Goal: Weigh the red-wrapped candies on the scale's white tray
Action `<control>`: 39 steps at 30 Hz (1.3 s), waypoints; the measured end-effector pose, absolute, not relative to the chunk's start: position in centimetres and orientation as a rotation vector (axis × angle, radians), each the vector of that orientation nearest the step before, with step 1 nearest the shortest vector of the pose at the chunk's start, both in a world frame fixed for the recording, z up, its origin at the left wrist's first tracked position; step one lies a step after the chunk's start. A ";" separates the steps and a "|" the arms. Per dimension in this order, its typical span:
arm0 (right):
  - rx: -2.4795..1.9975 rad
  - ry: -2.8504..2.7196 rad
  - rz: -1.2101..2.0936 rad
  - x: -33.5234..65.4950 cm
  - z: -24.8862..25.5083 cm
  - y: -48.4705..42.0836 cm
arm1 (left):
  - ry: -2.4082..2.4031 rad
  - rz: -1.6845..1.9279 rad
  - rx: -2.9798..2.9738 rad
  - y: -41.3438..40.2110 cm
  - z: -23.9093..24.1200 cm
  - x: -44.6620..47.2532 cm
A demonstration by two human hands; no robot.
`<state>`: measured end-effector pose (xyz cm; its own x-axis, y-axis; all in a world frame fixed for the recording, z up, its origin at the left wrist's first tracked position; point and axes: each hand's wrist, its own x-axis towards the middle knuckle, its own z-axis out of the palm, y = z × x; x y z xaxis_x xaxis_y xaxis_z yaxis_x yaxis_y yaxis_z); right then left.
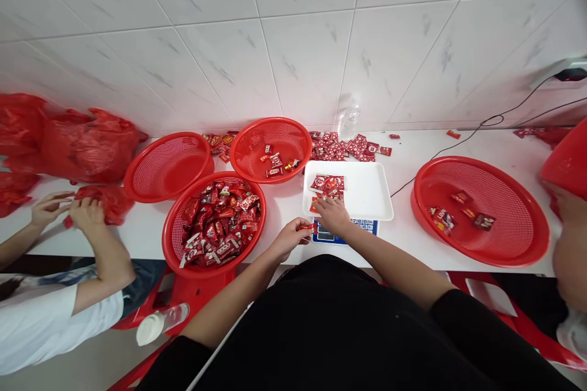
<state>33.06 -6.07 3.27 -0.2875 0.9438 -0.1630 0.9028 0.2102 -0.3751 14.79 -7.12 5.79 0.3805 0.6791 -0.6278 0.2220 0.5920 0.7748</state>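
My left hand (290, 237) is closed in a pinch on a small red candy packet (308, 228) just left of the scale. My right hand (333, 214) rests on the scale's white tray (367, 189), fingers closed over the red packets (327, 184) lying there; what it grips is hidden. The scale's blue front (367, 226) shows below the tray. To my left, a red mesh basket (175, 238) is full of red candy packets (220, 223).
Two more red baskets (167, 165) (296, 134) stand behind, one holding a few candies. A large red basket (504, 208) sits to the right. Loose packets (348, 146) lie by the wall. Another person's hands (87, 214) handle red bags (82, 146) at left. A cable (458, 140) crosses the counter.
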 end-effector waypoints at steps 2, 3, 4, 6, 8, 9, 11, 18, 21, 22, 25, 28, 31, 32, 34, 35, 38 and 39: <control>-1.780 -2.290 0.681 32.7 2.7 -6.2 | 1.202 0.349 0.925 -7.3 5.9 14.4; -1.763 -2.243 0.718 32.6 2.5 -6.2 | 1.210 0.349 0.919 -7.4 6.0 14.3; -1.749 -2.197 0.756 32.5 2.3 -6.3 | 1.217 0.349 0.910 -7.4 6.0 14.2; -1.747 -2.113 0.811 32.3 2.3 -6.4 | 1.225 0.345 0.892 -7.6 6.0 14.0; -1.757 -2.031 0.853 32.2 2.5 -6.7 | 1.220 0.328 0.885 -7.8 5.8 14.0; -1.768 -2.000 0.865 32.4 2.7 -7.0 | 1.211 0.317 0.889 -7.9 5.7 14.0; -1.768 -1.836 0.985 33.1 3.1 -7.9 | 1.178 0.280 0.909 -8.0 5.5 14.0; -1.239 -0.413 1.740 39.6 3.5 -14.6 | 1.139 0.193 1.010 -8.7 4.5 13.3; -1.242 -0.184 1.763 41.0 3.0 -17.2 | 1.149 0.182 1.004 -8.9 4.2 13.1; -1.247 -0.145 1.774 40.9 2.8 -17.8 | 1.141 0.173 1.006 -8.9 4.2 13.3; -1.213 -0.103 1.849 39.2 2.6 -18.3 | 1.087 0.141 1.089 -9.1 4.6 15.0; -1.052 -0.071 1.965 37.0 3.0 -17.4 | 0.971 0.135 1.326 -9.4 5.4 18.2; -0.877 0.004 2.042 35.9 3.6 -16.0 | 0.807 0.130 1.749 -9.6 6.7 21.3; -0.848 0.034 2.040 35.9 3.7 -15.7 | 0.764 0.131 1.893 -9.7 7.1 22.0; -0.828 0.092 1.995 36.3 3.9 -15.3 | 0.732 0.182 2.116 -9.4 7.7 22.8; -0.831 0.114 1.967 36.5 3.9 -15.4 | 0.743 0.241 2.188 -9.0 7.9 22.9; -0.873 0.152 1.927 37.5 4.0 -16.3 | 0.847 0.427 2.311 -6.5 7.6 22.6; -0.897 0.158 1.920 37.9 4.0 -16.7 | 0.900 0.454 2.343 -5.3 7.3 22.6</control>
